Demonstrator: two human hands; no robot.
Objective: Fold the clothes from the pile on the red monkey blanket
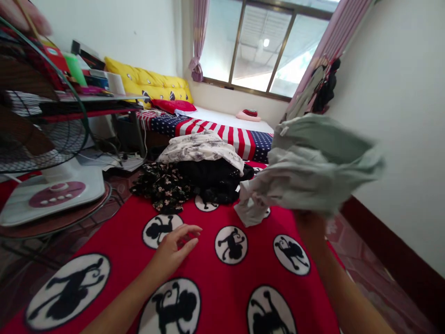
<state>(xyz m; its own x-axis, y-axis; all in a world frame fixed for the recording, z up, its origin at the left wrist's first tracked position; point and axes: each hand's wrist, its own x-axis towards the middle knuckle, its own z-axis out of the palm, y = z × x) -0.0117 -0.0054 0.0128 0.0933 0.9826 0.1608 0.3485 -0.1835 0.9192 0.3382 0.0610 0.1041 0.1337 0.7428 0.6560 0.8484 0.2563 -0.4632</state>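
A pale grey-green garment (306, 171) hangs in the air at the right, bunched and blurred by motion, its exact kind unclear. My right hand (311, 220) grips it from below, with the fingers hidden by the cloth. Over the red blanket (212, 287) with black monkey figures in white circles, my left hand (177, 246) is held with fingers apart and nothing in it. Beyond the hands lies a heap of clothes: a white patterned cloth (201, 148), a black garment (215, 178) and a black floral garment (163, 185).
An electric fan (52, 185) stands on a round stool at the left, beside a cluttered desk (104, 97). Behind the heap is a bed with a stars-and-stripes cover (222, 132) and a yellow cushion (149, 81). A white wall (392, 106) rises at the right.
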